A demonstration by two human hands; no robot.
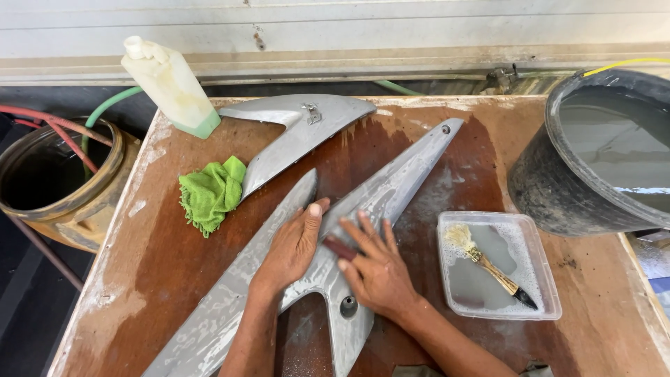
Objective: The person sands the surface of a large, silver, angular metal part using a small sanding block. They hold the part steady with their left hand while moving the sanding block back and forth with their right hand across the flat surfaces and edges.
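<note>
A long grey plastic body panel (398, 183), wet and soapy, lies diagonally across the wet wooden table (167, 251). My left hand (293, 246) lies flat on the panel's middle, fingers together. My right hand (373, 264) presses a small dark reddish pad (340, 248) against the panel beside the left hand. A second grey panel (293, 136) lies further back, its tip next to a crumpled green cloth (211, 193).
A clear tub (551, 293) of soapy water with a brush (488, 264) in it sits to the right. A large dark bucket (537, 188) of water stands at the far right. A pale plastic bottle (171, 84) stands at the back left, a brown jar (91, 202) beside the table.
</note>
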